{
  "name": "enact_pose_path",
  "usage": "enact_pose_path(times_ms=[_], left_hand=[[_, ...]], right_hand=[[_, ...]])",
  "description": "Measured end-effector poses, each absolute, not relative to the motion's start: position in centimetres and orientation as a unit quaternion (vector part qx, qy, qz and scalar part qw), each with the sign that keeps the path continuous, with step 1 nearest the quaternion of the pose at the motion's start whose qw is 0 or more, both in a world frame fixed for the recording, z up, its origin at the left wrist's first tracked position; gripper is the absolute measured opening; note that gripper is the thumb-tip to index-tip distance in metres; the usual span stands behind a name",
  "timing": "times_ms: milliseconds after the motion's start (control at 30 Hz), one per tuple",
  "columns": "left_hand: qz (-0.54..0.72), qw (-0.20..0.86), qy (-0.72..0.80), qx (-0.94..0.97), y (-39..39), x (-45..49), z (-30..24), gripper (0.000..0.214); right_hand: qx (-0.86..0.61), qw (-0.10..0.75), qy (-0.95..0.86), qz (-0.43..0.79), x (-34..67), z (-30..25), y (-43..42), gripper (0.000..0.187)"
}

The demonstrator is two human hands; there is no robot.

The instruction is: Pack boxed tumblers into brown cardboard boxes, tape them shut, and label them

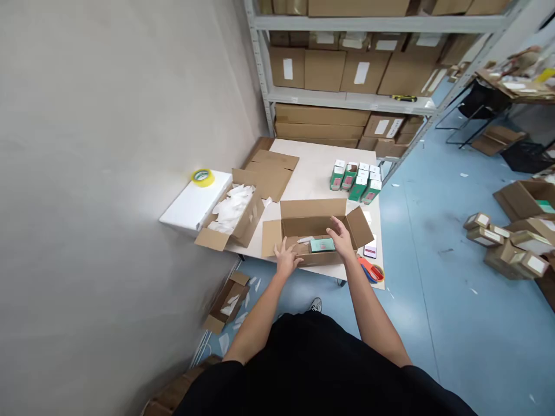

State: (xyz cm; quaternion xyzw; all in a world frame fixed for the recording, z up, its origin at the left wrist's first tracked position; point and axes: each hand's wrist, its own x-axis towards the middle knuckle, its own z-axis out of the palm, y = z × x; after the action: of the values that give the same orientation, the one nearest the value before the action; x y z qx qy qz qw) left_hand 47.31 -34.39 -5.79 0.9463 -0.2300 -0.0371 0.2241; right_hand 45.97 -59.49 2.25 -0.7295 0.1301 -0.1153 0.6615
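Note:
An open cardboard box sits on the table in front of me with its flaps folded outward. Inside it lies a small green box, with a small white piece beside it. My left hand is at the box's front left corner, fingers spread; whether it presses on the wall I cannot tell. Over the right side of the box is my right hand, its fingers stretched and thumb apart, close to the green box. Nothing shows in either hand.
Several green-and-white boxes stand at the table's right. Left are a carton of white paper, a flat cardboard sheet and yellow tape. Scissors and a phone lie right. Shelving stands behind.

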Motion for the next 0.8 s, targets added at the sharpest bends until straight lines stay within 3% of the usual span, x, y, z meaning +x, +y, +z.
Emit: enact_pose_path(times_ms=[500, 800], left_hand=[[0.059, 0.244, -0.044, 0.967, -15.1, 34.4, -4.9, 0.023], [0.058, 0.262, 0.021, 0.963, -9.7, 31.7, -5.3, 0.023]], right_hand=[[-0.779, 0.626, -0.034, 0.004, 50.0, 2.8, -38.0, 0.067], [-0.866, 0.475, -0.151, 0.043, 60.1, 3.5, -27.3, 0.06]])
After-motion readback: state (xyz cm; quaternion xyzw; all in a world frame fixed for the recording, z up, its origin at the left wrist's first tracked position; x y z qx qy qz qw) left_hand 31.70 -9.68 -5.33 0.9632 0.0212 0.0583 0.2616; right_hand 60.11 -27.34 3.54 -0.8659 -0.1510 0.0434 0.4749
